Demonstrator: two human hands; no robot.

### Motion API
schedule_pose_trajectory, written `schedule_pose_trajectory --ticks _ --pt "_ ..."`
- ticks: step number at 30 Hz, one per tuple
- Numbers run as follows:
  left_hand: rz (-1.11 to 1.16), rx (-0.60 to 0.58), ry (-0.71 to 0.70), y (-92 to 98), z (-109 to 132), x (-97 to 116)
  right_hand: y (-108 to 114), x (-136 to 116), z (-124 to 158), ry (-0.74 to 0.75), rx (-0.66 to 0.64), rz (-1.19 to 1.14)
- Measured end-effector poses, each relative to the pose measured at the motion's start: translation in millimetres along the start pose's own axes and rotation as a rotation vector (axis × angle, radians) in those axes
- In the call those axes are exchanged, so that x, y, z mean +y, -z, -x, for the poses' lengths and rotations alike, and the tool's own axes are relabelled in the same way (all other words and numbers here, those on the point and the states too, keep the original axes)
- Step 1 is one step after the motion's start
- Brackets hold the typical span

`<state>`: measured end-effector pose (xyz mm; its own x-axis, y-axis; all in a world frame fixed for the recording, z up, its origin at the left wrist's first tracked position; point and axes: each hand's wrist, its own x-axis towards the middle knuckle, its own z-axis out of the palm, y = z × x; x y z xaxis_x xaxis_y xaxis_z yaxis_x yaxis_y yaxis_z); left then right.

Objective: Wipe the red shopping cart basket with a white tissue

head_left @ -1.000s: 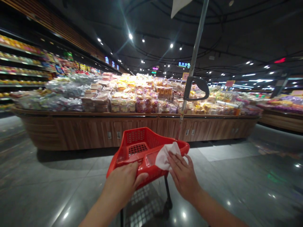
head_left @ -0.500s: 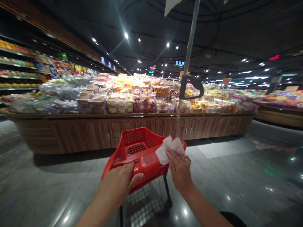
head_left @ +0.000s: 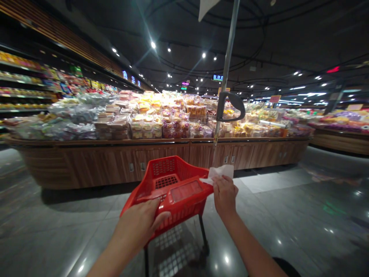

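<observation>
head view: left hand (head_left: 138, 223) steadies the red plastic basket (head_left: 184, 207), fingers curled over its edge; right hand (head_left: 225, 196) keeps fingers clamped on a white wipe (head_left: 220, 171) at the basket's corner.

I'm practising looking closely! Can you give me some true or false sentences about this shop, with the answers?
1. The left hand is on a red plastic basket. True.
2. The left hand holds the white wipe. False: the right hand holds the white wipe.
3. The red plastic basket is full of bread. False: its grid bottom shows, with no bread on it.
4. Packaged baked goods are piled on a wooden display stand. True.
5. The floor is green grass. False: it is shiny gray tile.
</observation>
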<state>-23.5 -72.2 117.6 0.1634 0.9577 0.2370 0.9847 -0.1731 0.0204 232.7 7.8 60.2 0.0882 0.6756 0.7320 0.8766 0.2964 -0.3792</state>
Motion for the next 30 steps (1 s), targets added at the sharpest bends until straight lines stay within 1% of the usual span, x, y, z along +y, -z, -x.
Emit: schedule_pose_trajectory --ticks 3,5,7,9,11,12,14,15,17,18,19,21,22,23,25,27,28,30 --pt "0.011 0.01 0.001 -4.8 0.2 -6.2 5.0 -17.2 6.0 0.121 -0.055 -0.05" --pt "0.016 0.002 -0.001 -6.7 0.3 -9.5 10.4 -19.4 -3.5 0.173 -0.128 -0.038" --pt "0.019 -0.006 -0.004 -6.9 0.4 -10.5 15.1 -12.4 -22.1 0.21 -0.208 0.024" --pt "0.016 -0.007 0.0 -6.0 0.0 -9.2 17.5 1.6 -42.6 0.249 -0.274 0.072" --pt "0.004 -0.008 0.004 -5.1 -0.8 -6.4 16.5 18.0 -56.4 0.277 -0.307 0.067" --pt "-0.002 -0.009 0.002 -4.8 -1.3 -4.9 14.5 25.5 -58.7 0.284 -0.312 0.062" --pt "-0.013 0.0 -0.008 -4.9 -2.6 -2.1 7.3 36.8 -52.6 0.274 -0.26 0.011" --pt "-0.016 0.008 -0.014 -5.3 -3.2 -1.0 2.3 39.6 -44.5 0.253 -0.197 -0.051" --pt "-0.022 0.026 -0.021 -6.4 -4.4 0.3 -9.5 38.2 -21.2 0.167 -0.013 -0.248" --pt "-0.026 0.036 -0.023 -7.1 -4.8 0.5 -15.4 33.4 -7.5 0.097 0.081 -0.357" --pt "-0.031 0.045 -0.026 -7.9 -5.1 0.6 -20.8 25.8 6.5 0.023 0.145 -0.441" --pt "-0.045 0.065 -0.035 -9.6 -5.3 0.1 -29.2 4.0 32.7 -0.096 0.183 -0.591" --pt "-0.051 0.076 -0.041 -10.6 -5.2 -0.3 -32.1 -8.8 43.9 -0.127 0.187 -0.66" --pt "-0.058 0.088 -0.045 -11.7 -5.0 -1.0 -34.6 -21.3 53.4 -0.15 0.16 -0.728" --pt "-0.07 0.109 -0.053 -13.8 -4.1 -2.9 -38.7 -40.9 66.8 -0.181 0.157 -0.821" --pt "-0.073 0.134 -0.061 -15.8 -2.6 -5.8 -42.6 -47.8 71.8 -0.194 0.183 -0.861" --pt "-0.07 0.144 -0.067 -16.7 -1.7 -7.5 -44.3 -45.8 71.1 -0.206 0.213 -0.865" --pt "-0.057 0.154 -0.084 -17.8 0.4 -11.3 -46.2 -33.9 63.3 -0.262 0.3 -0.848"
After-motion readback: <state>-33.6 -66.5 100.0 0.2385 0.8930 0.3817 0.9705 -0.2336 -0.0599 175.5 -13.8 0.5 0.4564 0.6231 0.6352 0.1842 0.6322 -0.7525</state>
